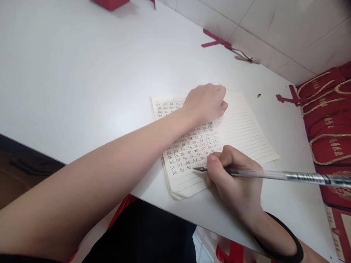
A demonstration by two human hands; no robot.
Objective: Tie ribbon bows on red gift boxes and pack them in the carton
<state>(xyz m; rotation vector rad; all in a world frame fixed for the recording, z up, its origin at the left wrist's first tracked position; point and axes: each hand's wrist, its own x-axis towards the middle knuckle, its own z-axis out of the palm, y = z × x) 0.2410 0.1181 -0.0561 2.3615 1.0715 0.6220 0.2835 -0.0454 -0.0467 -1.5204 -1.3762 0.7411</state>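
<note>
An open lined notebook [246,124] lies on the white table [68,73], its left page covered with rows of handwritten numbers. My right hand [236,179] pinches a clear pen [279,174] with a black grip, its tip just over the left page beside the lowest written row. Across the upper part of the notebook rests my left hand [207,102], fingers curled in and facing down; whether anything is under them is hidden. The left forearm covers part of the written page. A black band circles my right wrist.
Red gift bags [329,120] with rope handles stand along the right edge. Dark red ribbon pieces [216,41] lie near the tiled wall, another [290,98] by the bags. A red box [111,3] sits at the top. The table's front edge runs below the notebook.
</note>
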